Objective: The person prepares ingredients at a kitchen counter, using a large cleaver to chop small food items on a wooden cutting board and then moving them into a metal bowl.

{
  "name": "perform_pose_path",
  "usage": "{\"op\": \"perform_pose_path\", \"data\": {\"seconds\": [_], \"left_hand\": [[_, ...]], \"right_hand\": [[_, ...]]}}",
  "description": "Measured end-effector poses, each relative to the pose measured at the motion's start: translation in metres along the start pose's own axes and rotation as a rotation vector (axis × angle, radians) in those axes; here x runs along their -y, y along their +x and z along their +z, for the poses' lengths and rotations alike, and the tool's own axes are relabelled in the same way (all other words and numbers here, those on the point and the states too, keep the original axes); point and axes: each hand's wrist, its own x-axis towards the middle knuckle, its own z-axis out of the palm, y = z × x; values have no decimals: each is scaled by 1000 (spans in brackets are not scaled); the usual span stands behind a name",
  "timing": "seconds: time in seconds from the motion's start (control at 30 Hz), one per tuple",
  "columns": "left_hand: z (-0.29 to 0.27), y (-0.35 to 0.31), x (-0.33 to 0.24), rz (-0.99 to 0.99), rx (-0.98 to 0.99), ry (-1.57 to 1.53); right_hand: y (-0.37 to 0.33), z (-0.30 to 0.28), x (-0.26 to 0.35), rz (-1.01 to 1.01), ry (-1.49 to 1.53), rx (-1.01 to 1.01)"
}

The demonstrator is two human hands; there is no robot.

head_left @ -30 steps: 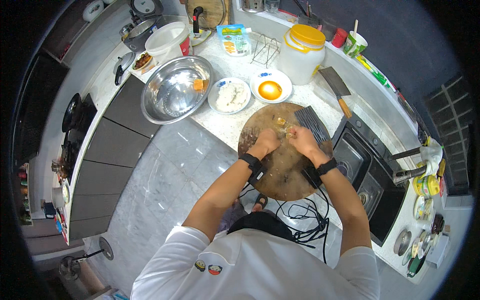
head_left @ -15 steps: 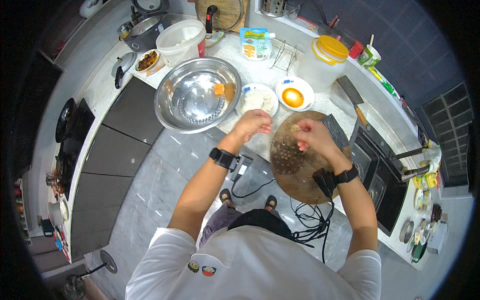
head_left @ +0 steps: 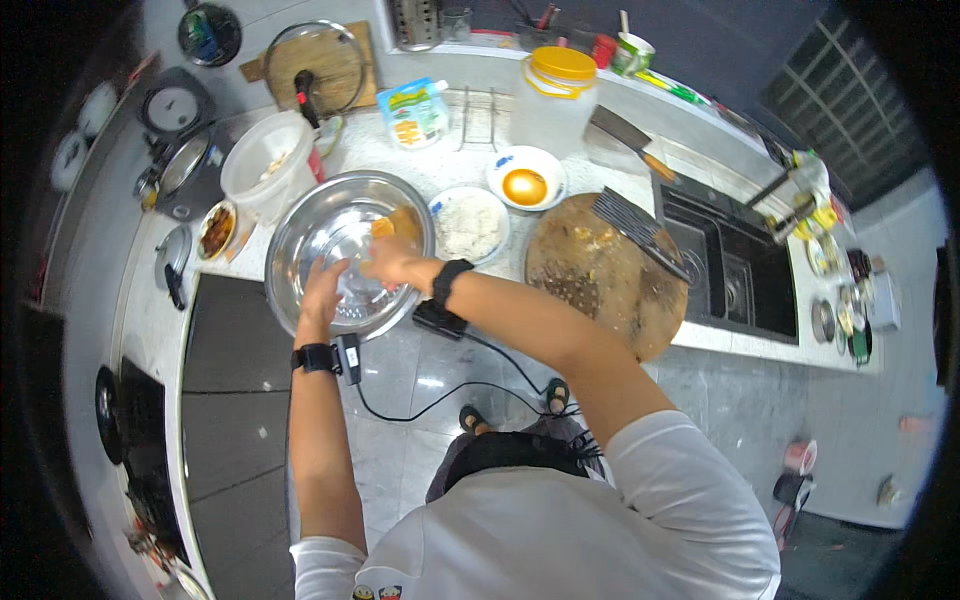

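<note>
Lying just beyond the right grip (head_left: 395,263) is an orange chunk (head_left: 381,228).

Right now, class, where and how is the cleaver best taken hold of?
Probably by the wooden handle of the cleaver, coming from the person's right: the handle angles toward the sink, the broad blade toward the yellow-lidded jar.

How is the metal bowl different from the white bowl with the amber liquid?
The metal bowl is shiny silver; the white bowl has some blue on it. The metal bowl is much wider than the white bowl. The left hand and right hand are at the metal bowl; neither is at the white bowl. Both bowls are round and open-topped.
</note>
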Motion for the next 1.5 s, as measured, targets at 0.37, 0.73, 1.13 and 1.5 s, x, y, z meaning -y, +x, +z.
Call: {"op": "perform_pose_path", "data": {"seconds": [0.37,0.73,1.13,1.5], "left_hand": [[28,-19,-16,491,-78,201],[248,-113,-14,554,543,444],[382,-152,30,371,437,605],[430,-158,47,463,224,962]], "right_hand": [[-70,-58,-47,-184,-266,-114],[-225,-223,-214,334,-57,-324],[-183,-260,-306,55,-459,-250],[-174,-263,-282,128,-589,-68]]}}
